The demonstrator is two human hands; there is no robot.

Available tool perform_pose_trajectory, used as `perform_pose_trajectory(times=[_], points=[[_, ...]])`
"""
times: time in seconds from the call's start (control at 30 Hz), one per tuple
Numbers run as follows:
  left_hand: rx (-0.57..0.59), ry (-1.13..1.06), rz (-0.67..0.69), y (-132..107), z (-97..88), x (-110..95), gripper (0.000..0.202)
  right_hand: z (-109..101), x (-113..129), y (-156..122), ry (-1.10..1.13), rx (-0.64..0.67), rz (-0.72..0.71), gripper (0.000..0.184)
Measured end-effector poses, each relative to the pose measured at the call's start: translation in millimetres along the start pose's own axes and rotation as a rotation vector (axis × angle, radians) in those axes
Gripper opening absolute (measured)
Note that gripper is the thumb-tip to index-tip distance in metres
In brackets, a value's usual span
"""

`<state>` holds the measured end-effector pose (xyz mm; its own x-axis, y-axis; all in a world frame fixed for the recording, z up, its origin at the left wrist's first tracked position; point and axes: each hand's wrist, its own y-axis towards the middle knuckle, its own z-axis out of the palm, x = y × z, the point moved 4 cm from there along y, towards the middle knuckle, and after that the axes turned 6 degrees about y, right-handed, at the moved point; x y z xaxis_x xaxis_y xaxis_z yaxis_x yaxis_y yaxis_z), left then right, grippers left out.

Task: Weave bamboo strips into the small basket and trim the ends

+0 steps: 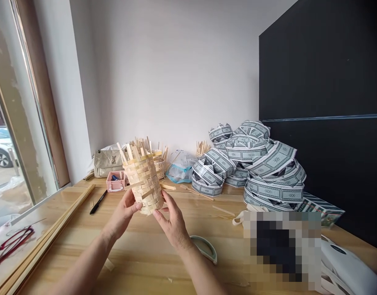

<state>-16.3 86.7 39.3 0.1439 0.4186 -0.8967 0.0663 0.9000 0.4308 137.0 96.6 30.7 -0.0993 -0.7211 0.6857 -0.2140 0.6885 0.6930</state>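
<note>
A small woven bamboo basket [144, 180] with loose strip ends sticking up from its rim is held upright above the wooden table [139, 254]. My left hand [124, 212] grips its lower left side, fingers curled on the weave. My right hand [173, 221] supports the lower right side and base with its fingertips. Both forearms reach in from the bottom edge.
Long bamboo strips [50, 237] lie along the table's left edge beside red glasses [12, 242]. A black pen [98, 202], pink box [116, 182], beige bag [108, 162], more baskets [160, 164], a pile of patterned folded boxes [252, 164], a grey-green dish [204, 248] and white bag [348, 266] surround the middle.
</note>
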Motion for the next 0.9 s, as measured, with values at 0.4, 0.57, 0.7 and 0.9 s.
perform_pose_trajectory(times=[0.4, 0.57, 0.7, 0.9], points=[[-0.295, -0.319, 0.001, 0.9, -18.7, 5.6, 0.055, -0.9, 16.1, 5.7, -0.353, 0.176, 0.007, 0.034], [-0.373, -0.604, 0.032, 7.2, -54.6, 0.5, 0.042, -40.6, 22.4, -6.8, -0.851, 0.462, 0.414, 0.009], [-0.287, -0.739, 0.028, 6.5, -53.9, 4.4, 0.041, -56.0, 20.4, -39.4, -0.983, 0.636, 0.496, 0.011], [-0.311, -0.785, -0.062, 3.6, -49.6, 17.3, 0.050, -63.8, 5.8, -59.3, -0.923, 0.595, 0.446, 0.024]])
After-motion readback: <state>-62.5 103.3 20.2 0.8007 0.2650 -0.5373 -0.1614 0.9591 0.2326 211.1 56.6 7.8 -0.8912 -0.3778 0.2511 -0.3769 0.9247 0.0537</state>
